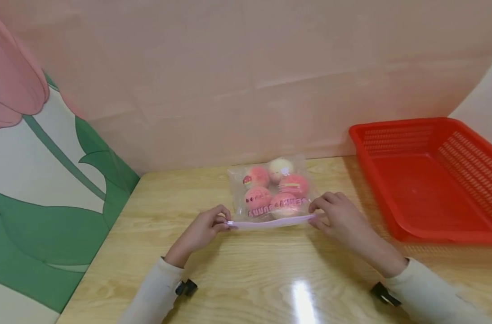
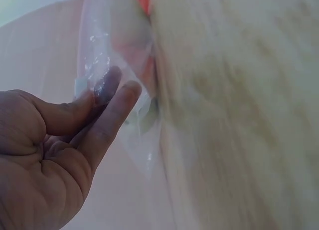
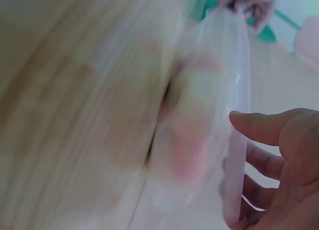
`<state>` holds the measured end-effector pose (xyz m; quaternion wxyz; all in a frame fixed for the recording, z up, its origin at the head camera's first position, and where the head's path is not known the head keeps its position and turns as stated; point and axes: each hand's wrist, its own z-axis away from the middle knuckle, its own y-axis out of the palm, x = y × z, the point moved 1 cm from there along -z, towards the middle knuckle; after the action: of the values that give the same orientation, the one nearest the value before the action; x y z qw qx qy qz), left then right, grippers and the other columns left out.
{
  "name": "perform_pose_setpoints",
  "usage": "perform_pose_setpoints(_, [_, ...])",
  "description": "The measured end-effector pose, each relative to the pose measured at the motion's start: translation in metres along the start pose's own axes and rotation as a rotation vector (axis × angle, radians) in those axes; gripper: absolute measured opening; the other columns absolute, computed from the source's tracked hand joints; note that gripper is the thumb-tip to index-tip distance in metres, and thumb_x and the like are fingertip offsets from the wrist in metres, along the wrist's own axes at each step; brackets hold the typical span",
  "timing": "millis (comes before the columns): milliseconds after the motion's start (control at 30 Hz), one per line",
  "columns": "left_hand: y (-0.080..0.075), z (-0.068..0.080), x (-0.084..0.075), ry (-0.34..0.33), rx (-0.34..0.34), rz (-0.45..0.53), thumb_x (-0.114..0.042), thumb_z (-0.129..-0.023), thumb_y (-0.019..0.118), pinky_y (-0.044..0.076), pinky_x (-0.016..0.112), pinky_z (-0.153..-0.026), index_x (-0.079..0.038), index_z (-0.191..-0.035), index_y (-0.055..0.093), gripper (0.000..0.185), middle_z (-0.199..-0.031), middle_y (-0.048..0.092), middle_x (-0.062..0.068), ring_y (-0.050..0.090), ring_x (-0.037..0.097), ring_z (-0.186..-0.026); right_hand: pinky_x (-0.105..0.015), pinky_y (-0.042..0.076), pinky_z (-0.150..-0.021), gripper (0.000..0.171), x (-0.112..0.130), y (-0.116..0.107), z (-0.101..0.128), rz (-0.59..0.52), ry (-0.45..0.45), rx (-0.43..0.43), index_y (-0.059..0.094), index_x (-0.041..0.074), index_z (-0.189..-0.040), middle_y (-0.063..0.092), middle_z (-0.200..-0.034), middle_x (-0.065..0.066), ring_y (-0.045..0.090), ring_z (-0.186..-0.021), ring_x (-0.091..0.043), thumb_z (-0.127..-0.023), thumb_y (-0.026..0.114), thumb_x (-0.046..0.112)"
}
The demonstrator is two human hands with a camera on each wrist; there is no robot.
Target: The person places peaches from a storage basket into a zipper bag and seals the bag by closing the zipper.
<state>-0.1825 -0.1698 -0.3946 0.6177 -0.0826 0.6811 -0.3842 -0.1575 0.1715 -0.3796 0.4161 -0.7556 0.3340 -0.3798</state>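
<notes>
A clear zip bag (image 1: 239, 204) lies on the table with several round pink and cream balls (image 1: 258, 198) inside. Purple lettering runs across its front, and its pinkish zip strip (image 1: 276, 222) faces the person. At the strip's left end, my left hand (image 1: 205, 228) pinches the bag's corner beside a small white slider; the left wrist view shows thumb and fingers on the film (image 2: 97, 45). My right hand (image 1: 343, 218) holds the strip's other end, with the thumb on one side and the fingers behind it in the right wrist view. The strip is stretched between both hands.
A red plastic basket (image 1: 377, 193) with perforated sides stands on the right of the wooden table (image 1: 246, 265). Behind the table rises a pinkish cloth-like backdrop (image 1: 197, 90). A panel with a painted tulip (image 1: 47, 216) borders the left side.
</notes>
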Motion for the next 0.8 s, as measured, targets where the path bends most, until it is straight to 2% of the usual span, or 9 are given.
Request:
perform_pose_setpoints(100, [0.003, 0.004, 0.001, 0.016, -0.005, -0.010, 0.003, -0.098, 0.054, 0.052, 0.026, -0.067, -0.008, -0.103, 0.056, 0.012, -0.100, 0.076, 0.015, 0.072, 0.022, -0.098, -0.042, 0.049, -0.082, 0.023, 0.026, 0.010, -0.006, -0.015, -0.062, -0.026, 0.067, 0.015, -0.094, 0.065, -0.099, -0.003, 0.055, -0.091, -0.024, -0.079, 0.083, 0.019])
perform_pose_setpoints(233, [0.006, 0.006, 0.001, 0.042, -0.009, -0.005, 0.003, -0.097, 0.055, 0.058, 0.029, -0.080, -0.006, -0.101, 0.056, 0.010, -0.099, 0.076, 0.017, 0.073, 0.023, -0.097, -0.042, 0.051, -0.088, 0.022, 0.062, 0.024, -0.020, -0.078, -0.119, 0.019, 0.068, 0.016, -0.097, 0.066, -0.100, 0.002, 0.059, -0.097, -0.021, -0.081, 0.082, 0.023])
perform_pose_setpoints(333, [0.007, 0.005, 0.002, 0.052, -0.014, 0.001, 0.002, -0.097, 0.057, 0.056, 0.026, -0.078, -0.007, -0.100, 0.055, 0.009, -0.098, 0.076, 0.016, 0.072, 0.020, -0.094, -0.040, 0.053, -0.089, 0.020, 0.086, 0.032, -0.031, -0.126, -0.123, 0.078, 0.069, 0.017, -0.098, 0.068, -0.098, 0.004, 0.062, -0.099, -0.019, -0.084, 0.080, 0.025])
perform_pose_setpoints(433, [0.007, 0.005, 0.002, 0.060, -0.020, 0.004, 0.001, -0.097, 0.058, 0.054, 0.023, -0.074, -0.008, -0.098, 0.055, 0.010, -0.097, 0.076, 0.015, 0.070, 0.017, -0.092, -0.037, 0.054, -0.083, 0.019, 0.104, 0.041, -0.041, -0.141, -0.123, 0.110, 0.069, 0.016, -0.097, 0.068, -0.095, 0.005, 0.063, -0.092, -0.017, -0.085, 0.079, 0.026])
perform_pose_setpoints(633, [0.007, 0.005, 0.000, 0.065, -0.051, -0.011, 0.001, -0.095, 0.060, 0.059, 0.028, -0.080, -0.008, -0.097, 0.059, 0.009, -0.102, 0.075, 0.011, 0.072, 0.019, -0.098, -0.029, 0.051, -0.067, 0.014, 0.124, 0.058, -0.057, -0.129, -0.101, 0.116, 0.070, 0.019, -0.097, 0.068, -0.091, 0.006, 0.061, -0.082, -0.013, -0.087, 0.077, 0.026])
perform_pose_setpoints(800, [0.007, 0.006, -0.004, 0.000, -0.144, -0.063, -0.007, -0.093, 0.066, 0.059, 0.037, -0.085, -0.008, -0.092, 0.065, 0.002, -0.097, 0.073, 0.003, 0.068, 0.015, -0.095, -0.025, 0.050, -0.066, 0.011, 0.130, 0.067, -0.065, -0.158, -0.073, 0.137, 0.070, 0.020, -0.097, 0.071, -0.092, 0.007, 0.061, -0.083, -0.011, -0.087, 0.076, 0.020])
